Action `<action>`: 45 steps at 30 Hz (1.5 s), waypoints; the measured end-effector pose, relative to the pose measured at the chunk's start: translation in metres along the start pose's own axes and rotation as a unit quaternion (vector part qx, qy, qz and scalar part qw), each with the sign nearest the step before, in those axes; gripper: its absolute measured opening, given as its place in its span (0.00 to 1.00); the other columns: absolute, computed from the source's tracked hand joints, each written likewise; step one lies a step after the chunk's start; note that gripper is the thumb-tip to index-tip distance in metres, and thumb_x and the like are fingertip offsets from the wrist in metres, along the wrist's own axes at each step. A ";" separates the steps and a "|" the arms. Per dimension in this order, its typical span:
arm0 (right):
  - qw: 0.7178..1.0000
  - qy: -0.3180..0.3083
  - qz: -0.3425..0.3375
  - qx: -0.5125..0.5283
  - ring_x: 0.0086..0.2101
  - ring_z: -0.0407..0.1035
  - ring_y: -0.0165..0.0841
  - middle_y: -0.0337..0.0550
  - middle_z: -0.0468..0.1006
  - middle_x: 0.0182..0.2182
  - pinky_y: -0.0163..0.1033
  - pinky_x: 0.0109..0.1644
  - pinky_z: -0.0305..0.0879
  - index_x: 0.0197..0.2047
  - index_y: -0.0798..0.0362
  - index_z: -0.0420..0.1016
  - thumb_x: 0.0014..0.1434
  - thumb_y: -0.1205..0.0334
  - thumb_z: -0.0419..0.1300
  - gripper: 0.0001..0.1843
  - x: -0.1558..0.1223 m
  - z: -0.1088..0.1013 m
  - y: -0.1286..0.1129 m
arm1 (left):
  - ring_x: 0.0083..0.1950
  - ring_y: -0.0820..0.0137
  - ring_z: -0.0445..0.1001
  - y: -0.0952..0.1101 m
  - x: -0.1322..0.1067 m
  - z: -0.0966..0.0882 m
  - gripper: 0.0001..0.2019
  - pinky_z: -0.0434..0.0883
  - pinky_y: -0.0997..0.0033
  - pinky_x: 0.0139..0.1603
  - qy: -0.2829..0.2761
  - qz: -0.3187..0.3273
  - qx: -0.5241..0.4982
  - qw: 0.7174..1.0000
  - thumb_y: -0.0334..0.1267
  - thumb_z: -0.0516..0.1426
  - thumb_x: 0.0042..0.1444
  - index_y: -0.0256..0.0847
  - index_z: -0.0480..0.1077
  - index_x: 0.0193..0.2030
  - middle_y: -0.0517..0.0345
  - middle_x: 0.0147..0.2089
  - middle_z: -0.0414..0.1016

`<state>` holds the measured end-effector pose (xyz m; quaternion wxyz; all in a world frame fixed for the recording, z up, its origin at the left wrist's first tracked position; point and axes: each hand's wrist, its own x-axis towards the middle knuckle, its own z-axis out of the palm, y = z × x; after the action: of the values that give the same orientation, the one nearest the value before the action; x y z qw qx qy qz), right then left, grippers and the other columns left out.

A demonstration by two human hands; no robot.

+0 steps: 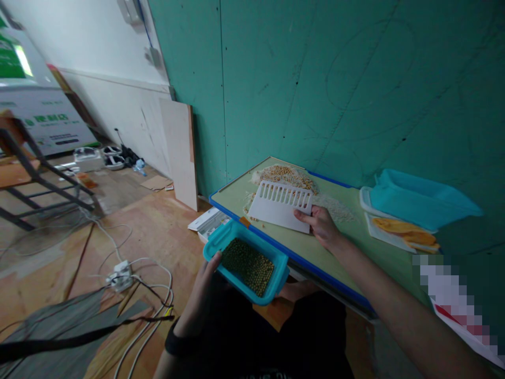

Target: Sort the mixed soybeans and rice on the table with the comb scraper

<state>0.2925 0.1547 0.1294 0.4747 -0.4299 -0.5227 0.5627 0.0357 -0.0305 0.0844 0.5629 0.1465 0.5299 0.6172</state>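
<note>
My left hand grips a small blue plastic container by its left side, thumb on the rim. Inside it, dark green beans lie to the left and pale yellow beans to the right. Closed on the near right corner of a white slotted scraper, my right hand holds it tilted over the table. Behind the scraper, yellow beans are heaped among white grains on the green tabletop. The container is below the table's blue front edge, above my lap.
A larger blue bin stands at the table's right end, beside an orange cloth. An open white box sits left of the table. Cables and a power strip lie on the floor. The green wall rises behind the table.
</note>
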 end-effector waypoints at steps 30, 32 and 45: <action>0.990 0.136 -0.007 -0.028 0.34 0.77 0.44 0.45 0.84 0.31 0.47 0.42 0.73 0.34 0.54 0.83 0.39 0.43 0.78 0.25 -0.066 0.004 0.003 | 0.30 0.64 0.79 -0.014 0.015 0.002 0.31 0.71 0.71 0.25 -0.021 -0.021 0.036 0.999 0.61 0.62 0.53 0.41 0.74 0.56 0.50 0.37 0.83; 0.989 0.139 -0.012 -0.041 0.33 0.77 0.44 0.44 0.83 0.28 0.46 0.40 0.73 0.31 0.54 0.82 0.38 0.43 0.78 0.25 -0.059 0.008 0.002 | 0.31 0.64 0.79 -0.014 0.017 0.001 0.30 0.73 0.70 0.26 -0.016 -0.025 0.038 0.999 0.60 0.62 0.54 0.41 0.74 0.57 0.50 0.38 0.83; 0.987 0.101 -0.024 -0.119 0.33 0.78 0.44 0.48 0.85 0.31 0.46 0.39 0.73 0.33 0.55 0.85 0.43 0.41 0.75 0.25 -0.064 0.015 0.002 | 0.40 0.57 0.84 -0.013 0.024 -0.006 0.36 0.76 0.67 0.30 -0.015 -0.045 0.030 0.998 0.60 0.64 0.53 0.45 0.71 0.65 0.47 0.51 0.84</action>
<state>0.2895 0.0894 0.1274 0.4837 -0.5255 -0.5455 0.4385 0.0302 -0.0154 0.0619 0.5933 0.1479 0.5458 0.5729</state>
